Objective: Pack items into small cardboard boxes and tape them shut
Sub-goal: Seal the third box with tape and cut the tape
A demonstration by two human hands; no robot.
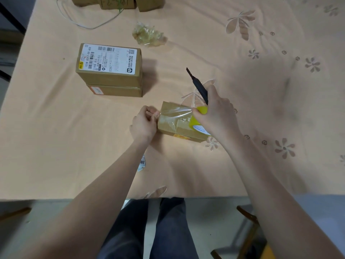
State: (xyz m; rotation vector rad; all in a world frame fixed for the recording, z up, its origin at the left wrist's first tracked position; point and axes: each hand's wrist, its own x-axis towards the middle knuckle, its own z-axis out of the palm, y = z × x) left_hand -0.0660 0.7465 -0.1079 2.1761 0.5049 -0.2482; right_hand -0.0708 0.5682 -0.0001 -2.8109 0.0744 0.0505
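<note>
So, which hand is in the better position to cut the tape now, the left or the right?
The right hand: it already holds the black knife together with the yellow tape roll. The left hand pinches the tape's free end at the small box.

A small brown cardboard box (179,126) lies flat on the table, clear tape (175,114) stretched across its top from a yellow roll (198,118)
</note>
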